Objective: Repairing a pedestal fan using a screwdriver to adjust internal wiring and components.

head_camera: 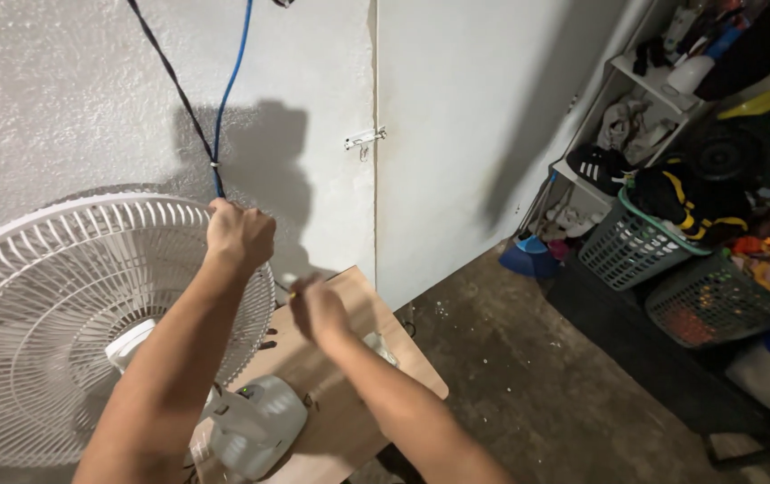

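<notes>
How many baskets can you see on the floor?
2. A green basket stuffed with dark clothes below the shelves, and a grey basket just right of it. Clutter may hide more.

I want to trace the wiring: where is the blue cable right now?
In the head view, the blue cable runs down the white wall at upper left, beside a black cable, into the left hand at the fan grille.

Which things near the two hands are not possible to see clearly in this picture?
- Head view: what the right hand pinches; the fist hides all but a small blurred tip.
- Head view: the left hand grip on the fan grille; the fingers curl out of sight.
- Head view: where the blue cable and black cable begin; the top edge cuts them off.
- Head view: the fan's base; the forearms and bottom edge hide it.
</notes>
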